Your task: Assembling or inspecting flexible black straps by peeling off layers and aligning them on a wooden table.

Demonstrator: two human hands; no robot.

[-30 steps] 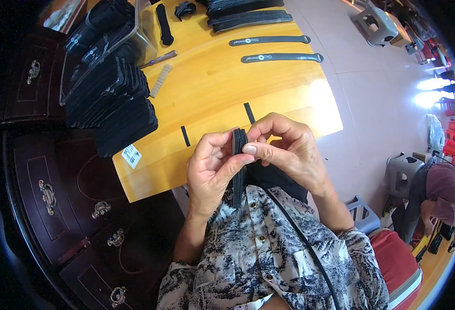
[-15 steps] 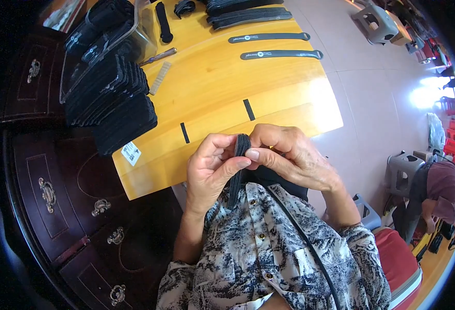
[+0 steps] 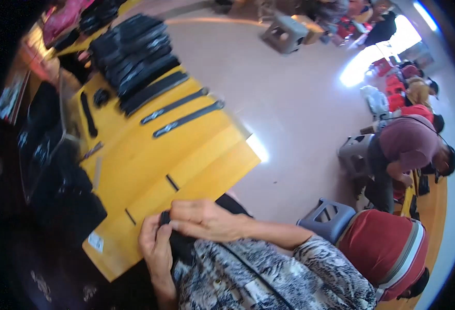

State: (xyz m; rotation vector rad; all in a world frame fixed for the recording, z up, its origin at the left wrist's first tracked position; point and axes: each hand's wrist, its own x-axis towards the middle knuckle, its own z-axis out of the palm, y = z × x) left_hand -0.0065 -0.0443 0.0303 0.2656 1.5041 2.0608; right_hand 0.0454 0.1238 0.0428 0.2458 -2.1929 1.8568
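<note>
Close to my chest, by the near edge of the yellow table (image 3: 129, 170), both hands grip a black ribbed fabric band (image 3: 165, 217). My left hand (image 3: 155, 245) is closed round it from the left, thumb up along its side. From the right, my right hand (image 3: 207, 221) pinches its upper end, fingers curled. Most of the band is hidden by the fingers, and motion blurs it. Two short black strips (image 3: 171, 182) (image 3: 130, 216) lie on the tabletop just beyond my hands. Farther off are two long dark straps (image 3: 175, 106) (image 3: 189, 119) with pale print.
Stacked black fabric pieces (image 3: 80, 209) fill the table's left side, beside a clear plastic bin (image 3: 66, 111). A pile of black bundles (image 3: 134, 51) sits at the far end. To my right are a grey stool (image 3: 320, 219), a red padded item (image 3: 374, 248) and a bent-over person (image 3: 408, 139).
My view has swung right, so the table and hands appear farther left and more people and stools show. Both hands still grip the black ribbed fabric band.
</note>
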